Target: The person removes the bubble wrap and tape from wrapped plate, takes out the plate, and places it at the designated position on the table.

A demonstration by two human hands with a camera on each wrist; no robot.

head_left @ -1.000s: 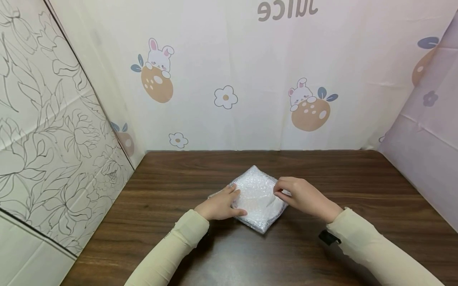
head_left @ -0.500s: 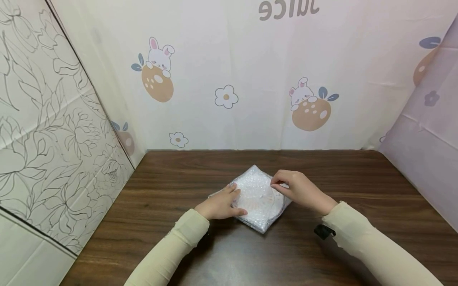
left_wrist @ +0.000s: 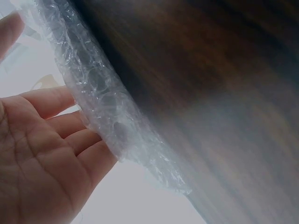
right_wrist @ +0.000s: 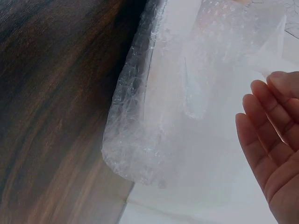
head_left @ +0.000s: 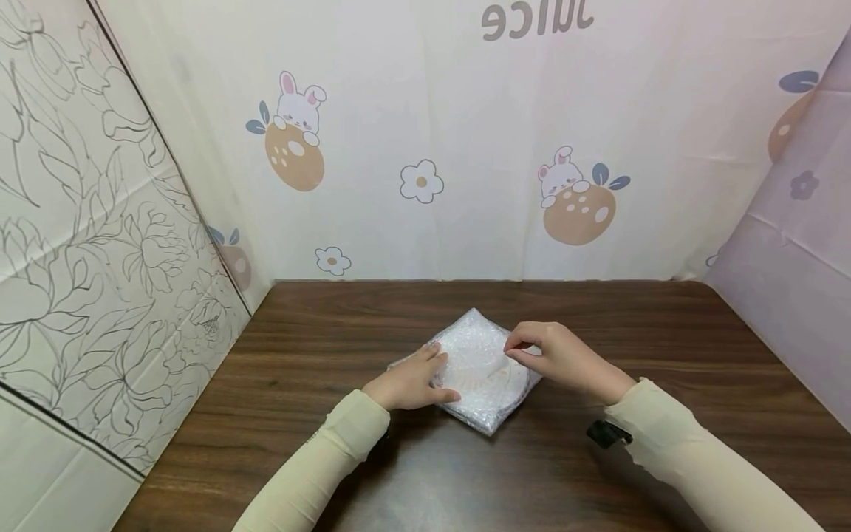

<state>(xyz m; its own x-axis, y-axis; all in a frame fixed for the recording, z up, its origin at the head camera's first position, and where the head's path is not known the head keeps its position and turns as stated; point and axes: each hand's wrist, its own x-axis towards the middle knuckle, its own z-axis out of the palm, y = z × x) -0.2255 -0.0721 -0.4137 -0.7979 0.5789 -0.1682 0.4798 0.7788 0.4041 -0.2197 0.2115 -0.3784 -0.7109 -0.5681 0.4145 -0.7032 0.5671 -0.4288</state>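
A diamond-shaped packet of bubble wrap [head_left: 473, 336] lies on the table, with a round, pale, plate-like thing [head_left: 516, 381] showing at its right side. My left hand [head_left: 411, 380] rests on the packet's left side, thumb and fingers spread. In the left wrist view its fingers [left_wrist: 96, 156] lie along the wrap's crinkled edge. With thumb and forefinger, my right hand [head_left: 558, 359] pinches a corner of the lifted wrap flap over the packet's right side. That flap [right_wrist: 224, 42] rises towards the pinching fingertips in the right wrist view.
The dark wood-grain table [head_left: 319, 325] runs back to a curtain [head_left: 485, 111] printed with rabbits and fruit. Flower-drawn panels [head_left: 100, 222] stand along the left, and a pale lilac sheet [head_left: 791, 258] hangs at the right. A black strap [head_left: 608, 434] hangs at the right cuff.
My right hand has moved slightly left, with the pinched flap lifting off the round thing, then dipped a little. My left hand has stayed in place on the packet.
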